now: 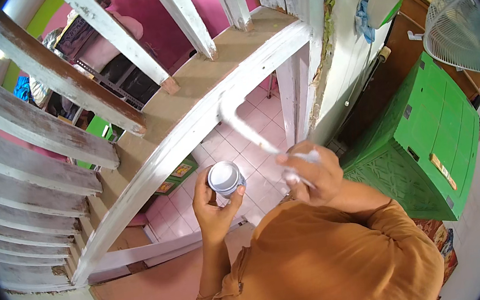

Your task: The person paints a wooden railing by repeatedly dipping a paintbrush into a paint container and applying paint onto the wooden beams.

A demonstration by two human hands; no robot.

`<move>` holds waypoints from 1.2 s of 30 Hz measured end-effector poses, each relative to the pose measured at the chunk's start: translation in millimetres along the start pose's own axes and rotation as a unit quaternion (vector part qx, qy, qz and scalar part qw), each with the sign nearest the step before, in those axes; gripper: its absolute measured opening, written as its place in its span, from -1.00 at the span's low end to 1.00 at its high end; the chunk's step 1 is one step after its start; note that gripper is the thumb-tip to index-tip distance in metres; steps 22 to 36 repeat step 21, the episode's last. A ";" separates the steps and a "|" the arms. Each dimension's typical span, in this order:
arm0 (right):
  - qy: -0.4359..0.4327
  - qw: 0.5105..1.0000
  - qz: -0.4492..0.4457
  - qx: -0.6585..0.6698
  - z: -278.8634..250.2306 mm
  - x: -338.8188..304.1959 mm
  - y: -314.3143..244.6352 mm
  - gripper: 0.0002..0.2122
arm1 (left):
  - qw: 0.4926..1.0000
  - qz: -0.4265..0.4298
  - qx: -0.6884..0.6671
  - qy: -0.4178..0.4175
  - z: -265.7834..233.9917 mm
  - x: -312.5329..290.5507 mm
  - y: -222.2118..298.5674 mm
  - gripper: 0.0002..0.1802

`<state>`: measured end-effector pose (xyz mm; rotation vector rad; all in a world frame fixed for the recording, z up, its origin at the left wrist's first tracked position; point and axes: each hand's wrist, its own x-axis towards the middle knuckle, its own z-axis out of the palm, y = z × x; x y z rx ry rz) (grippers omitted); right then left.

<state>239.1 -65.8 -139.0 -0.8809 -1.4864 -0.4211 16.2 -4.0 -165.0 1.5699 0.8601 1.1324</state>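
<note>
My left hand (214, 207) is wrapped round a small open paint can (225, 178) with white paint inside, held upright at the lower middle. To its right, my closed right hand (315, 172) grips a white-smeared paintbrush (253, 135) by its handle. The brush slants up and left, blurred, with its head at the white lower rail (193, 133); whether it touches the rail I cannot tell. White paint marks my right fingers. Above the rail runs a brown wooden ledge (193, 75), from which patchily whitened balusters (114, 37) rise.
A green plastic cabinet (428, 140) stands on the right, with a brush (442, 172) on it. Beyond it is a white fan (460, 30). Pink floor tiles (250, 131) show below the rail. Cluttered shelving (119, 75) lies behind the balusters. A blue cloth (364, 17) hangs at upper right.
</note>
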 end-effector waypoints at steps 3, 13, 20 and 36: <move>-0.052 0.994 0.001 0.097 -10.9 3.1 0.5 -0.71 | 1.000 0.007 0.004 0.003 -7.1 -2.7 -5.4 -0.34; 0.007 0.994 -0.016 -0.105 -28.5 -2.1 14.3 -0.79 | 0.999 0.009 0.026 0.030 -23.6 -22.0 -14.4 -0.28; -0.175 0.968 -0.111 0.143 40.8 23.5 -34.4 -0.51 | 0.997 0.011 0.037 0.069 -41.0 -55.3 -14.7 -0.28; -0.179 0.964 -0.103 0.167 49.4 23.9 -41.2 -0.48 | 0.995 0.005 0.037 0.089 -42.3 -61.7 -13.9 -0.28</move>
